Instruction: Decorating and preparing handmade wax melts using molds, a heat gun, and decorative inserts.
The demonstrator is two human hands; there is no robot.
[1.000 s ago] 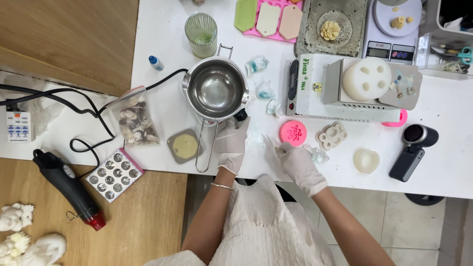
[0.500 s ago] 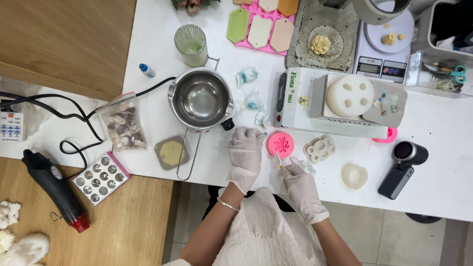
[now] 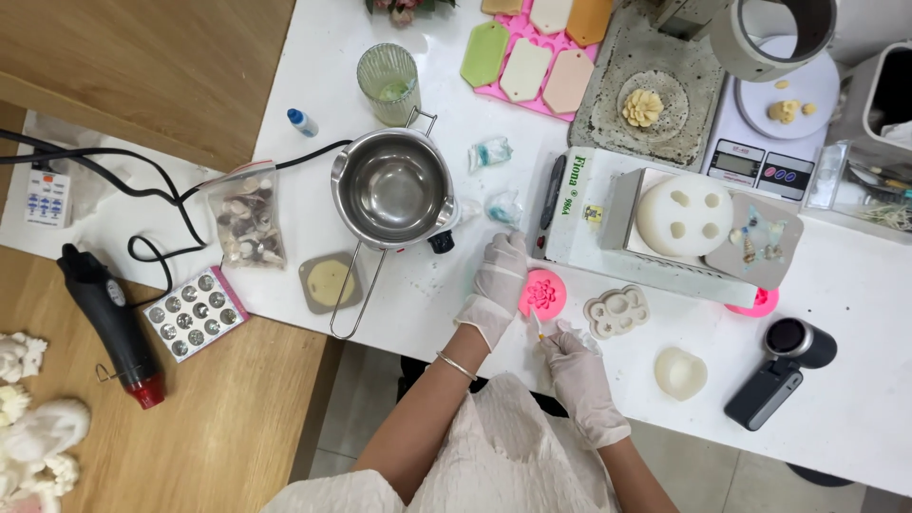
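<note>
My gloved left hand (image 3: 498, 277) rests on the white table (image 3: 313, 57) and steadies the left edge of a round pink flower mould (image 3: 545, 294). Just below the mould, my gloved right hand (image 3: 573, 359) pinches a thin small stick (image 3: 537, 327). The stick's tip points up at the mould's lower rim. A crumpled bit of clear wrap lies by my right hand's fingers. Just left of my left hand stands an empty steel pot (image 3: 392, 190) with a wire handle.
Around are a white silicone mould (image 3: 616, 312), a white heart-shaped piece (image 3: 680, 372), a black hand-held device (image 3: 779, 372), a white box machine (image 3: 594, 214), a scale (image 3: 771, 133), a pink tray of hexagon casts (image 3: 532, 43), a green ribbed glass (image 3: 388, 71), a bag of shells (image 3: 249, 226) and a heat gun (image 3: 106, 323).
My left hand has come away from the pot's handle and moved right to the pink mould. My right hand has brought the stick up under the mould. The view has shifted slightly.
</note>
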